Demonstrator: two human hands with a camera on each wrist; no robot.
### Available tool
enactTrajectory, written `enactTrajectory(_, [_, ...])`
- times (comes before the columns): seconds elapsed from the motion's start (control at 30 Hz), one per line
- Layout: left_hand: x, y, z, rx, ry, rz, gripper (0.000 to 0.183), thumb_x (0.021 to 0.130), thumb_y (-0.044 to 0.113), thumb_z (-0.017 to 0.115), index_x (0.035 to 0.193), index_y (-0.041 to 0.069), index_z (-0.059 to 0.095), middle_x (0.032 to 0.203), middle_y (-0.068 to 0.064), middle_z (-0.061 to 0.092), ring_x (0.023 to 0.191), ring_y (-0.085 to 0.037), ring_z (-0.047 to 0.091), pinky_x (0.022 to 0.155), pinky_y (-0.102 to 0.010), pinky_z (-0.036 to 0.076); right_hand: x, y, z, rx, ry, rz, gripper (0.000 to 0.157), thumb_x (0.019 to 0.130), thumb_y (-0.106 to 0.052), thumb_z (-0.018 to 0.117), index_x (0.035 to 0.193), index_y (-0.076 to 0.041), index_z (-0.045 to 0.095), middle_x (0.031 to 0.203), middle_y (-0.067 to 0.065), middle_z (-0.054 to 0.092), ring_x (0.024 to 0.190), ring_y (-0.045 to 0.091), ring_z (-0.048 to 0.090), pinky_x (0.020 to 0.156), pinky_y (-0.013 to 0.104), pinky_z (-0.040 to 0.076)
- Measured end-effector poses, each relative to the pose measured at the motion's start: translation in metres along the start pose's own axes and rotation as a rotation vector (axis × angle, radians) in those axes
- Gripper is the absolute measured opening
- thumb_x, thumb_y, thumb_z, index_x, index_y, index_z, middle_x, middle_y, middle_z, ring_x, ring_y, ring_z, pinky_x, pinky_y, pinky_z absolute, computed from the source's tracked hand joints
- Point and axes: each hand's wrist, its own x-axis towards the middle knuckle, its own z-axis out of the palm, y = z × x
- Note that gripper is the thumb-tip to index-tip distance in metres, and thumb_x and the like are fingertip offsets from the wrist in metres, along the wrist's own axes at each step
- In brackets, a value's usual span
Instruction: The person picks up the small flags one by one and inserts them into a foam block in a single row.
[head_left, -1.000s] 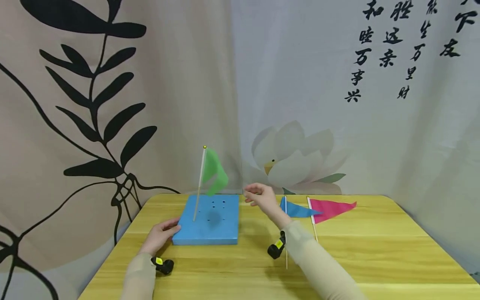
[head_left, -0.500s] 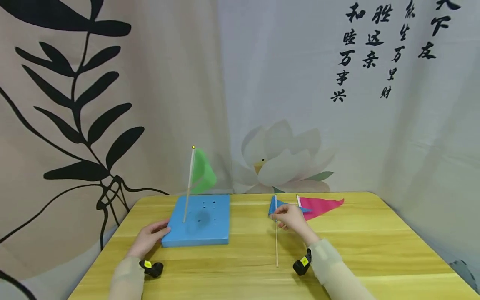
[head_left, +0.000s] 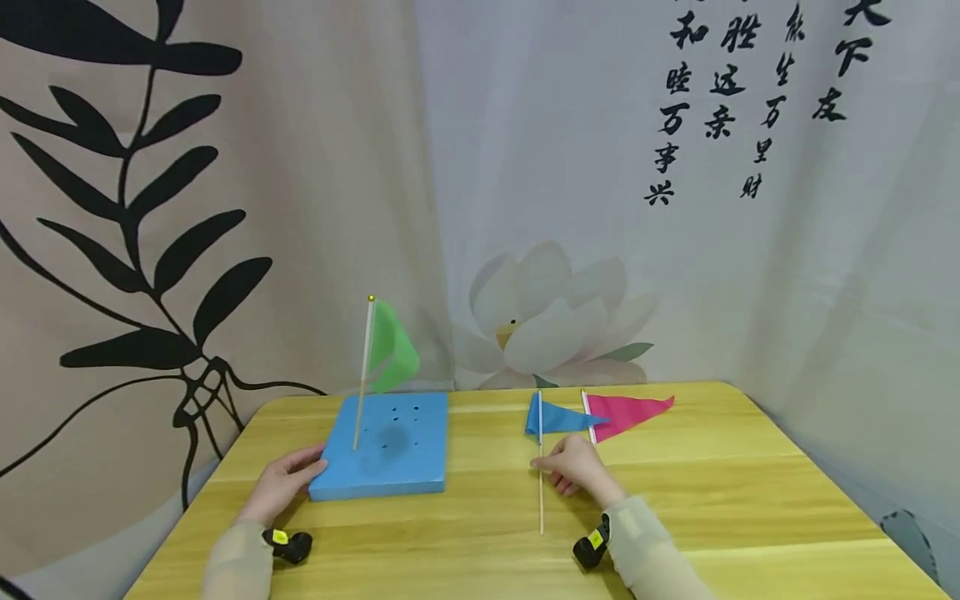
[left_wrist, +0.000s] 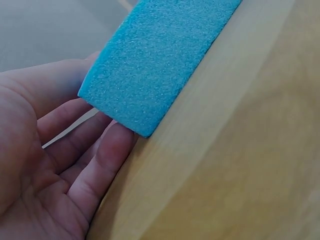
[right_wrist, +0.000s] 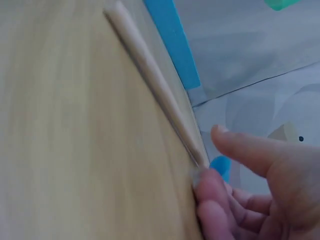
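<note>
My left hand (head_left: 283, 483) rests at the left edge of a blue foam board (head_left: 416, 477) with several small holes. In the left wrist view, its relaxed fingers touch the corner of the board (left_wrist: 160, 55). A green flag (head_left: 392, 350) stands in the board on a thin stick, leaning slightly. My right hand (head_left: 576, 467) is at the stick of a blue pennant flag (head_left: 558, 418) lying on the table. In the right wrist view, the fingertips are at the wooden stick (right_wrist: 155, 80), and the thumb is apart from it.
A pink pennant flag (head_left: 628, 415) lies to the right, its pole partly hidden behind my right hand; the blue pennant's tip overlaps it. Beneath everything is a wooden table (head_left: 750, 500). A printed curtain (head_left: 360, 167) hangs behind its far edge.
My right hand has moved from beside the board, right and down to the blue flag, then lower along its stick. My left hand stays at the board. The head view has shifted right.
</note>
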Motion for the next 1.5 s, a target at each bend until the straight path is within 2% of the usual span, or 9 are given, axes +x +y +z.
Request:
enactTrajectory(0.2, [-0.001,-0.004,-0.002,-0.024,-0.006,-0.021,0.066,0.094,0.036,0.065,0.145,0.0,0.043,0.144,-0.024,0.043,0.111,-0.02,0.057,0.08,-0.027,0.051,0.001,0.0,0.01,-0.042,0.034,-0.013,0.042,0.077,-0.027,0.083,0.053,-0.007,0.055,0.044,0.001,0.052,0.035,0.012,0.051,0.037,0.03,0.048])
enactTrajectory(0.43, [0.001,-0.003,-0.003,-0.002,-0.018,-0.002,0.066,0.095,0.036,0.064,0.145,-0.001,0.043,0.145,-0.025,0.042,0.117,-0.028,0.054,0.082,-0.029,0.051,0.003,-0.001,0.009,-0.056,0.033,-0.016,0.038,0.077,-0.019,0.082,0.052,-0.005,0.057,0.045,0.003,0.055,0.034,0.012,0.05,0.037,0.03,0.047])
enactTrajectory(0.77, [0.002,-0.003,-0.004,0.021,-0.014,-0.005,0.066,0.095,0.037,0.063,0.145,-0.001,0.043,0.144,-0.024,0.043,0.116,-0.028,0.054,0.081,-0.03,0.05,0.004,0.0,0.01,-0.089,0.056,-0.026,0.03,0.075,-0.014,0.077,0.054,-0.004,0.059,0.044,0.003,0.055,0.033,0.011,0.051,0.036,0.031,0.048])
enactTrajectory(1.0, [0.002,-0.001,-0.003,0.008,-0.014,-0.007,0.066,0.095,0.037,0.063,0.145,-0.001,0.043,0.144,-0.025,0.043,0.115,-0.027,0.055,0.081,-0.031,0.05,0.004,0.001,0.006,-0.032,0.043,-0.024,0.026,0.076,-0.013,0.072,0.055,-0.003,0.06,0.047,0.004,0.056,0.035,0.013,0.053,0.038,0.032,0.05])
enactTrajectory(1.13, [0.002,-0.001,-0.003,0.011,-0.007,-0.005,0.066,0.095,0.037,0.063,0.145,-0.001,0.043,0.144,-0.025,0.043,0.116,-0.027,0.054,0.083,-0.03,0.05,0.007,0.004,0.001,0.063,-0.002,-0.018,0.021,0.079,-0.012,0.069,0.063,0.001,0.065,0.053,0.007,0.059,0.04,0.016,0.058,0.042,0.034,0.052])
enactTrajectory(1.27, [0.003,-0.002,-0.004,0.012,-0.011,-0.008,0.065,0.095,0.037,0.063,0.145,-0.001,0.043,0.144,-0.024,0.043,0.116,-0.026,0.054,0.082,-0.028,0.05,0.009,0.008,-0.003,0.18,-0.084,-0.001,0.016,0.082,-0.009,0.066,0.079,0.006,0.069,0.061,0.01,0.064,0.047,0.018,0.062,0.045,0.033,0.053])
enactTrajectory(1.4, [0.002,-0.003,-0.004,0.0,-0.014,-0.007,0.065,0.095,0.036,0.064,0.145,0.0,0.043,0.144,-0.024,0.043,0.114,-0.025,0.055,0.08,-0.028,0.05,0.009,0.01,-0.007,0.298,-0.18,0.023,0.024,0.088,-0.008,0.063,0.102,0.011,0.065,0.07,0.013,0.067,0.053,0.02,0.065,0.048,0.031,0.054])
enactTrajectory(1.5, [0.001,-0.003,-0.004,0.0,-0.007,-0.001,0.064,0.095,0.035,0.064,0.144,0.0,0.044,0.143,-0.024,0.044,0.111,-0.023,0.056,0.079,-0.028,0.05,0.01,0.01,-0.007,0.351,-0.23,0.038,0.031,0.091,-0.009,0.062,0.113,0.012,0.06,0.075,0.012,0.068,0.056,0.019,0.066,0.051,0.031,0.055])
